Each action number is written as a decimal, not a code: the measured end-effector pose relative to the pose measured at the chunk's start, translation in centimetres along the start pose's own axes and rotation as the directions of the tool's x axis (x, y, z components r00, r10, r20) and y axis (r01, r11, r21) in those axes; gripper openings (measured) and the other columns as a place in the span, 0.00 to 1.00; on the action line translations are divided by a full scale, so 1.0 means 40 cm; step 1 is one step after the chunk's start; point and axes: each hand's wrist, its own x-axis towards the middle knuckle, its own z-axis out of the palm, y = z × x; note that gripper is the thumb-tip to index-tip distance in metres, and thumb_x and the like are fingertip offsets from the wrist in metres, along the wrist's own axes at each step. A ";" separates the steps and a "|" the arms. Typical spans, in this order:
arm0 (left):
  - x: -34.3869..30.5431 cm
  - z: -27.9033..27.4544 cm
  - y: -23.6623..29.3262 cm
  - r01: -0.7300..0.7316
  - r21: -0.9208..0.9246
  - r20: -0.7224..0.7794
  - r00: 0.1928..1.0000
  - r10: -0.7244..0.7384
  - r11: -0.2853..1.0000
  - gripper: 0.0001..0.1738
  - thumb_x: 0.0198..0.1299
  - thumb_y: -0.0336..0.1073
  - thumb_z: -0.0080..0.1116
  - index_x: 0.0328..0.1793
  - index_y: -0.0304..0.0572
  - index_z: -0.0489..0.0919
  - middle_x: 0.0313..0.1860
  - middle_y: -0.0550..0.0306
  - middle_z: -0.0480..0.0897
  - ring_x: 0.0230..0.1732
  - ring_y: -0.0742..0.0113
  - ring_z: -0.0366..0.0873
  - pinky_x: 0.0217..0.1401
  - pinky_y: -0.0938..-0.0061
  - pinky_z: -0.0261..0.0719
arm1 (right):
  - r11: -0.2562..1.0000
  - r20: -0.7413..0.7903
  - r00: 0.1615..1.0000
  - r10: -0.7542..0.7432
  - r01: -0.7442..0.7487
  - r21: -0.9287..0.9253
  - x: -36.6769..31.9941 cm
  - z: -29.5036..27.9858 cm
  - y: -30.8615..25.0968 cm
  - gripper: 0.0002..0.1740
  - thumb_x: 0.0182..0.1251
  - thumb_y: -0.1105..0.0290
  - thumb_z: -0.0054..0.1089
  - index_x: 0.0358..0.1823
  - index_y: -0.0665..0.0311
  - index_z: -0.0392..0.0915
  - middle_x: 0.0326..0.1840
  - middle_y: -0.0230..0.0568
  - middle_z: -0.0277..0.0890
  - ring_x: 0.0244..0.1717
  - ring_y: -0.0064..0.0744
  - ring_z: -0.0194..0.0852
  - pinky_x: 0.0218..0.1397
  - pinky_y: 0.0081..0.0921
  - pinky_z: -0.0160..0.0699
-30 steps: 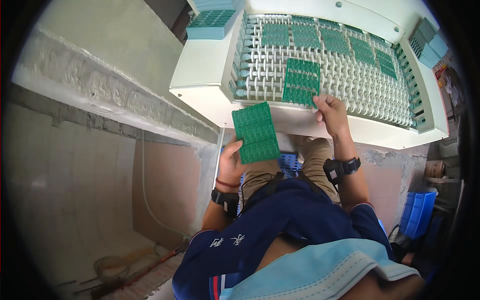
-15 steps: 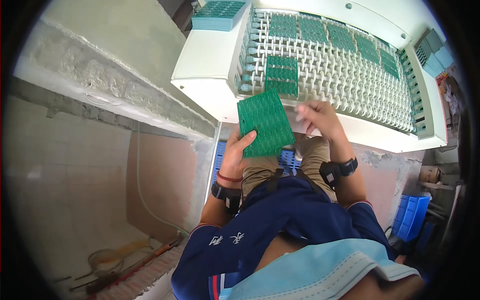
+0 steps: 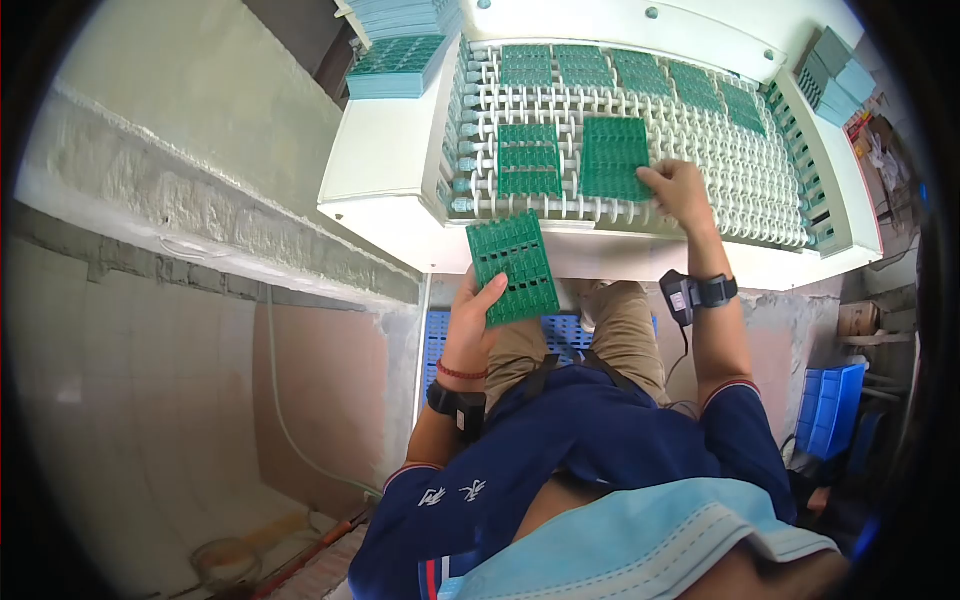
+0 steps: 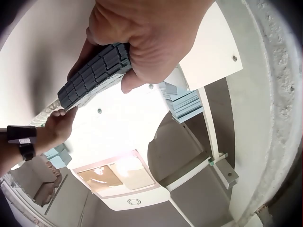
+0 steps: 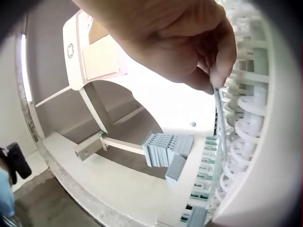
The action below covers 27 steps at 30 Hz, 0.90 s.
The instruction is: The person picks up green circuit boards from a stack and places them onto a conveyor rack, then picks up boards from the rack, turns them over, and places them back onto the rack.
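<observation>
My left hand grips a stack of green circuit boards in front of the machine, its thumb on the top board. In the left wrist view the layered edges of the stack show between thumb and fingers. My right hand pinches a single circuit board by its near right corner, the board lying flat over the white rollers. Seen edge-on in the right wrist view, this thin board is between thumb and fingers. Just left of it, another circuit board lies on the rollers.
Farther back, a row of several boards lies across the rollers. Board stacks stand on the machine's left ledge and at its right end. A white front rail borders the rollers. A blue crate sits at right.
My right hand, empty beside the stack half a second ago, is now over the rollers pinching another board. The board it held earlier now lies to the left, released. The left hand keeps the stack.
</observation>
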 end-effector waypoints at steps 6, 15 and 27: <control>-0.013 -0.007 -0.002 0.028 -0.054 0.045 0.999 -0.026 0.998 0.24 0.59 0.27 0.46 0.63 0.32 0.60 0.55 0.47 0.71 0.54 0.58 0.72 0.54 0.64 0.74 | 0.946 -0.164 0.978 -0.131 0.074 -0.314 0.035 -0.150 0.084 0.17 0.51 0.61 0.63 0.27 0.72 0.80 0.17 0.40 0.74 0.17 0.25 0.72 0.22 0.22 0.68; 0.008 0.021 -0.016 0.072 -0.143 0.273 0.962 -0.030 0.987 0.30 0.55 0.31 0.44 0.65 0.30 0.55 0.59 0.41 0.67 0.58 0.49 0.68 0.59 0.57 0.68 | 0.838 -0.365 0.920 -0.141 -0.086 -0.539 0.034 -0.387 0.178 0.19 0.50 0.56 0.62 0.31 0.67 0.81 0.22 0.45 0.78 0.25 0.34 0.77 0.31 0.29 0.72; 0.004 0.054 -0.044 0.117 -0.099 0.264 0.960 -0.088 0.988 0.29 0.54 0.24 0.44 0.65 0.30 0.56 0.57 0.43 0.69 0.57 0.53 0.69 0.59 0.60 0.70 | 0.565 0.159 0.764 -0.625 0.583 -0.584 -0.014 0.048 -0.003 0.20 0.57 0.61 0.56 0.47 0.66 0.73 0.52 0.49 0.71 0.48 0.48 0.72 0.54 0.38 0.69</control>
